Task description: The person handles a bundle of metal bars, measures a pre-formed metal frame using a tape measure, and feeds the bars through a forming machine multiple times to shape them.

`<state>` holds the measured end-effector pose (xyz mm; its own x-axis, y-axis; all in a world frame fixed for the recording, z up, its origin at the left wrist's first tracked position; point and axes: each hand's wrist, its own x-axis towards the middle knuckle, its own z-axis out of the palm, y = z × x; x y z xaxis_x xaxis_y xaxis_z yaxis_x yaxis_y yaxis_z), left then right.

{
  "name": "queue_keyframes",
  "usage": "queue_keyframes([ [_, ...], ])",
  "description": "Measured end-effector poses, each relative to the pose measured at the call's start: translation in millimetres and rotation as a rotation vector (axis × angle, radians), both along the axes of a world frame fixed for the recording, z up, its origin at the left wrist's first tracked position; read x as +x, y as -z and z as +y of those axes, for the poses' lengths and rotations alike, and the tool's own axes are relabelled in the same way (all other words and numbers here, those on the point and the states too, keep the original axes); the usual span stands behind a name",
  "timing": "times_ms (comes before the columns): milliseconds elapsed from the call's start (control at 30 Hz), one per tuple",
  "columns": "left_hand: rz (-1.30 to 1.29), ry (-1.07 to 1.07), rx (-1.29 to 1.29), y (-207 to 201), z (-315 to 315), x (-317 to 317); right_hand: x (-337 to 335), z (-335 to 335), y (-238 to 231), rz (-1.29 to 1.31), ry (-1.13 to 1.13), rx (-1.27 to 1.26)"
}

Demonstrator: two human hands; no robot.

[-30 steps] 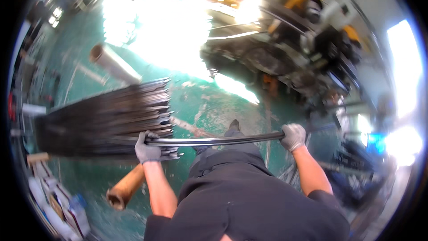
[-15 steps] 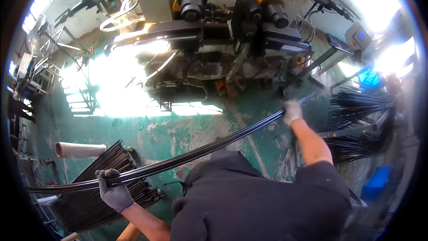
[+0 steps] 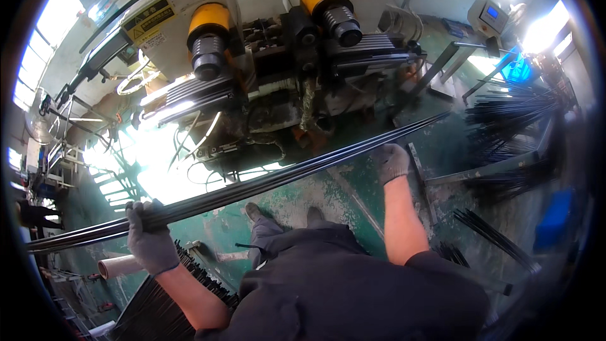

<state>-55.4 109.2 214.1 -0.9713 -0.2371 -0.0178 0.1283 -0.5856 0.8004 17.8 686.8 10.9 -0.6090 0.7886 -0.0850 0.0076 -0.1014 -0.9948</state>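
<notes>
A bundle of long, thin dark metal rods [image 3: 271,180] stretches across in front of my body, higher at its right end. My gloved left hand [image 3: 150,240] is closed round the bundle towards its left end, fingertips showing above the rods. At the right, my gloved right hand [image 3: 392,163] grips the same bundle from the near side; its fingers are partly hidden. Beyond the rods stands a machine with two orange-and-black cylindrical heads [image 3: 209,31] and ribbed dark slides [image 3: 369,47].
A rack [image 3: 483,170] at the right carries more dark rods [image 3: 511,113]. Low at the left lie another rod pile [image 3: 164,303] and a pale cardboard roll [image 3: 120,266]. A blue bin [image 3: 555,218] stands far right. A control box with a screen [image 3: 489,14] is at the back right.
The bundle has risen and moved away from my body, with both hands still on it. My view has shifted, bringing the machine nearer and my feet into sight.
</notes>
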Motion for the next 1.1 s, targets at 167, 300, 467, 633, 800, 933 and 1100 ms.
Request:
queue_keyframes([
  [167, -0.026, 0.098, 0.114, 20.0, 21.7, -61.9, -62.3, -103.7, -65.5, 0.361, -0.042, -1.174],
  [300, 0.049, 0.023, -0.237, 30.9, -38.4, -127.4, -100.1, -108.4, -63.6, 0.386, 0.009, -0.982],
  [467, 0.137, -0.018, -0.638, 30.5, -162.1, -211.1, -154.8, -124.3, -78.6, 0.389, 0.248, -0.796],
  [633, 0.114, -0.110, -1.260, 52.3, -192.0, -278.3, -216.0, -170.2, -117.2, 0.385, 0.298, -0.643],
  [800, 0.088, -0.029, -1.278, 75.4, -186.5, -326.8, -269.0, -221.2, -145.5, 0.342, 0.162, -0.618],
  [933, 0.098, 0.084, -1.135, 127.7, -177.2, -359.1, -306.2, -239.1, -147.5, 0.233, 0.078, -0.592],
  [1100, 0.333, 0.129, -1.190, 180.5, -158.5, -385.9, -343.5, -222.0, -124.0, 0.240, 0.157, -0.625],
])
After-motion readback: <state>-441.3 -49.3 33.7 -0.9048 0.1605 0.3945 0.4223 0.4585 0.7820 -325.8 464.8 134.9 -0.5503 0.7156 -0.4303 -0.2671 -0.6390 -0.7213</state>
